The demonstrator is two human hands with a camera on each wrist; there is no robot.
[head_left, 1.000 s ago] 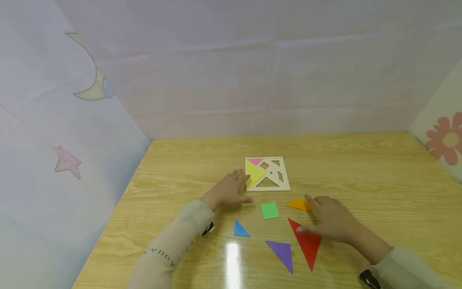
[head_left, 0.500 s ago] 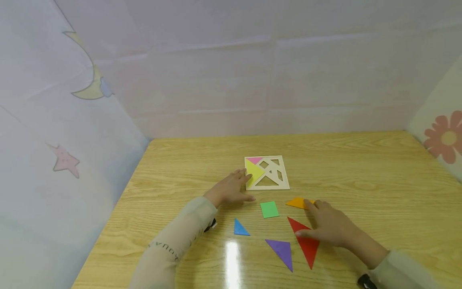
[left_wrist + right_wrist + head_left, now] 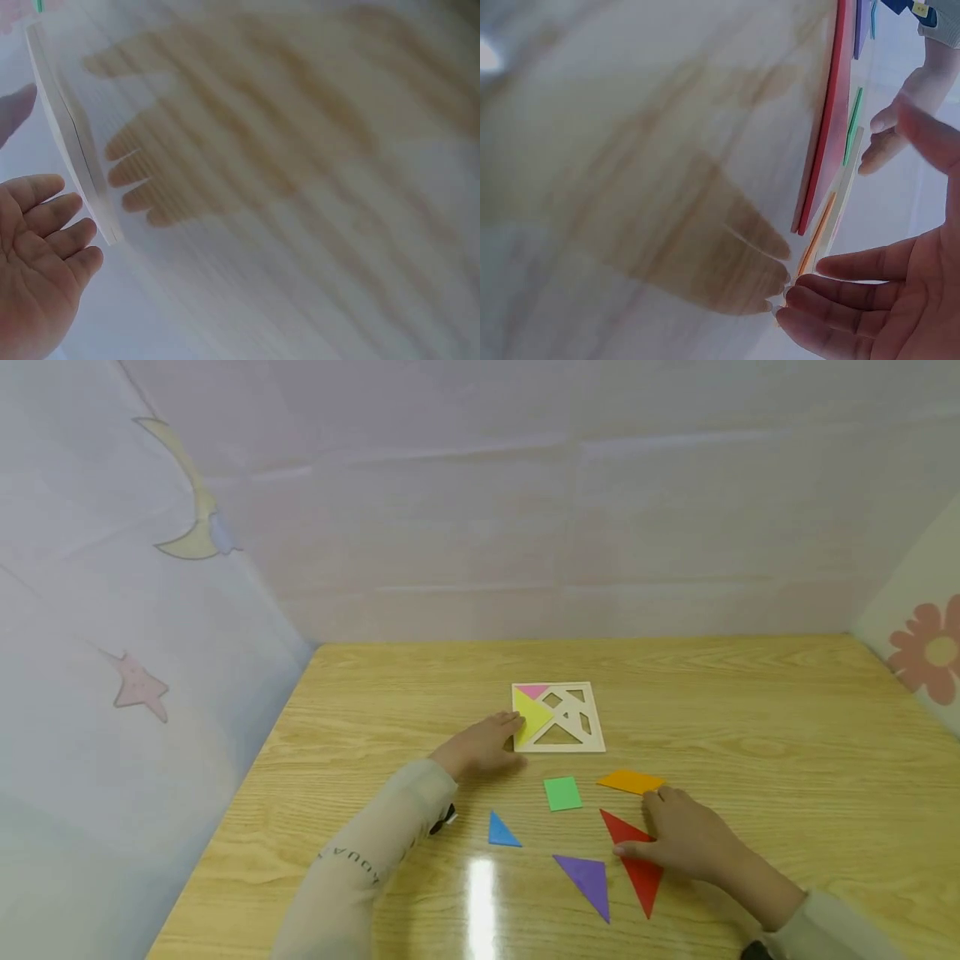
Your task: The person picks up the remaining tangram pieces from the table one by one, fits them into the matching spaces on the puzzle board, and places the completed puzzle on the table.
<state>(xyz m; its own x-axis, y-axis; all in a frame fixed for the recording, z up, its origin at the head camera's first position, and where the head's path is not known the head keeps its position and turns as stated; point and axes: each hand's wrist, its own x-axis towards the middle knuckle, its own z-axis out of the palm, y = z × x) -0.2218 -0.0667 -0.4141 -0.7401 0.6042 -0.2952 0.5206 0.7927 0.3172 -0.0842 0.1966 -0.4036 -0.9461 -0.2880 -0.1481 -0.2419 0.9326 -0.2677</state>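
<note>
Five loose pieces lie on the near half of the tabletop (image 3: 750, 718): one green square (image 3: 562, 793), one orange parallelogram (image 3: 628, 782), and one blue triangle (image 3: 501, 832), one purple triangle (image 3: 590, 882) and one red triangle (image 3: 642, 883). Two more, a yellow triangle (image 3: 532, 717) and a pink triangle (image 3: 532, 691), fill the left of one pale board (image 3: 592, 744), farther off. The left hand (image 3: 483, 746), fingers loosely extended, is at its left edge; the right hand (image 3: 690, 835), fingers relaxed, thumb apart, partly hides the red triangle.
</note>
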